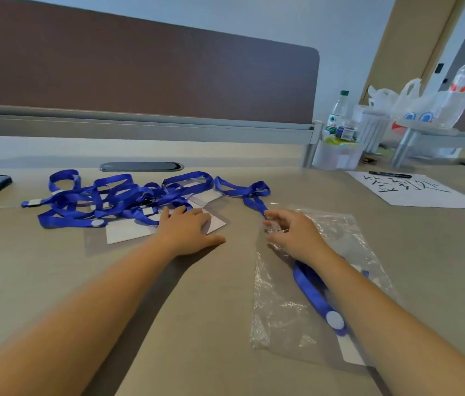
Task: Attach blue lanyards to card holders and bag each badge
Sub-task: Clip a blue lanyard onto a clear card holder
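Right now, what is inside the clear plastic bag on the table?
Inside the clear plastic bag lies a blue lanyard with a white round button; the right forearm covers part of it.

At frame center the left hand [189, 227] lies flat on a card holder [128, 232], while the right hand [294, 232] pinches a lanyard [249, 194] end above a clear bag [277, 310].

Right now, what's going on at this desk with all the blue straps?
A person is putting badges together at a desk. The left hand rests flat on a card holder at the edge of a tangled pile of blue lanyards. The right hand pinches the clip end of a separate lanyard, just above a clear plastic bag. That bag already holds a folded blue lanyard with a card. A marker lies on a handwritten sheet to the right.
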`<state>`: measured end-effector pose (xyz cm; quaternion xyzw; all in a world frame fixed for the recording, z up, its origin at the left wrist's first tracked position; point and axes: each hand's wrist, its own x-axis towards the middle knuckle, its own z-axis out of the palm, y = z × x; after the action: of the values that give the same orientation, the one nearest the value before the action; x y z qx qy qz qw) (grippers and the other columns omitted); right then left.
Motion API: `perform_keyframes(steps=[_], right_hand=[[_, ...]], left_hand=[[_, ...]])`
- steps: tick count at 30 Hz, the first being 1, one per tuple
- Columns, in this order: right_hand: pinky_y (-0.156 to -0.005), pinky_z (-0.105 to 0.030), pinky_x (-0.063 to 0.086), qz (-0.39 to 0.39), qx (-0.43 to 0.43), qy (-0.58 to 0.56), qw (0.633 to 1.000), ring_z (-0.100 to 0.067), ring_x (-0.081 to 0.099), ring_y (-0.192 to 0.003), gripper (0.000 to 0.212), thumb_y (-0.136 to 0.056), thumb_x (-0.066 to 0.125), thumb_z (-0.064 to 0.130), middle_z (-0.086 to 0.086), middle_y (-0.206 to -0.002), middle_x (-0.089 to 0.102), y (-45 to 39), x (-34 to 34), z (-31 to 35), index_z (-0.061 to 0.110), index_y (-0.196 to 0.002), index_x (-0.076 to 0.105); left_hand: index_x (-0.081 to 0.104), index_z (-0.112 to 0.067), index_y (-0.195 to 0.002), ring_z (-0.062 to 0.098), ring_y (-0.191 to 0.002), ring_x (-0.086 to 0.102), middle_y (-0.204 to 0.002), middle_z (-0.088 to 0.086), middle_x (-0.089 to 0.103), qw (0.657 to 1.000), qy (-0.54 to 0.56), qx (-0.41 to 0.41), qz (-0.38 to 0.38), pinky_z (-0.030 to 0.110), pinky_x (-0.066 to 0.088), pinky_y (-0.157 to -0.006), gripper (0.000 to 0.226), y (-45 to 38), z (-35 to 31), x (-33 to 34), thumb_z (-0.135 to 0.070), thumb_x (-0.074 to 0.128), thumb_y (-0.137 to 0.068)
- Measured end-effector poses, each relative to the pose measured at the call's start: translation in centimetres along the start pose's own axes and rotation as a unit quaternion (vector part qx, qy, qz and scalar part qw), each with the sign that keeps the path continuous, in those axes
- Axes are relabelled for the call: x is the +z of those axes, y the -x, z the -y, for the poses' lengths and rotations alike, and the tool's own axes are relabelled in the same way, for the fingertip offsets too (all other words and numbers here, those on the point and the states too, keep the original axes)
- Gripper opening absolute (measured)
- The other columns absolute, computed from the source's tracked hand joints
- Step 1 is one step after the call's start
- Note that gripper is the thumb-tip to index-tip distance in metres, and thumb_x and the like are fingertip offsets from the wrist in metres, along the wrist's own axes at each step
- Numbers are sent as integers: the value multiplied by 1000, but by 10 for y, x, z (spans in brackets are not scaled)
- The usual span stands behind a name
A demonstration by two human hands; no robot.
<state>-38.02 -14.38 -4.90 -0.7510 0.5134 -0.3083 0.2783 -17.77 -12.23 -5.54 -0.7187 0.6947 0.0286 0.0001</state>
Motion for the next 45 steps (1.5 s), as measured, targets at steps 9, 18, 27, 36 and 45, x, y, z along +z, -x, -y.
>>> perform_keyframes(steps=[9, 18, 27, 36, 45], right_hand=[[-75, -17, 41, 12, -45, 39, 998, -10, 57, -86, 31, -89, 52, 12, -6, -113, 65, 6, 12, 13, 10, -120, 56], [-79, -15, 35, -24, -95, 153, 983, -10, 55, -91, 28, -92, 48, 22, -4, -111, 66, 2, 22, 29, 12, -112, 63], [-77, -21, 40, -23, -44, 63, 997, -12, 53, -86, 25, -95, 40, 15, -6, -97, 61, -12, 18, 15, 9, -108, 59], [-63, -9, 40, -34, -40, 19, 998, -6, 53, -78, 24, -95, 38, 15, 0, -88, 56, -13, 22, 7, 8, -107, 59], [-57, -15, 42, -45, -47, -57, 996, -8, 51, -64, 30, -97, 32, 19, 6, -71, 51, -11, 24, 26, 17, -117, 54]], left_hand=[[36, -40, -134, 29, -144, -2, -155, -5, 14, 999, -18, 48, 14, 59, -4, -112, 50, 24, 21, -4, -55, 40, -87], [51, -21, -123, 17, -126, 40, -134, -1, 50, 989, 70, 45, -126, 33, 32, -106, 45, 27, 30, -7, -45, 53, -85], [32, -21, -139, 21, -131, 38, -140, 2, 45, 997, 57, 54, -3, 47, 7, -117, 69, -11, 5, -5, -57, 49, -82], [43, -21, -132, 17, -117, 49, -130, 1, 54, 991, 36, 100, -83, 30, 37, -101, 50, -3, 12, -5, -45, 47, -88], [40, -16, -130, 20, -110, 56, -124, 4, 58, 976, 126, 80, -161, 27, 44, -91, 37, 20, 14, -26, -30, 30, -97]])
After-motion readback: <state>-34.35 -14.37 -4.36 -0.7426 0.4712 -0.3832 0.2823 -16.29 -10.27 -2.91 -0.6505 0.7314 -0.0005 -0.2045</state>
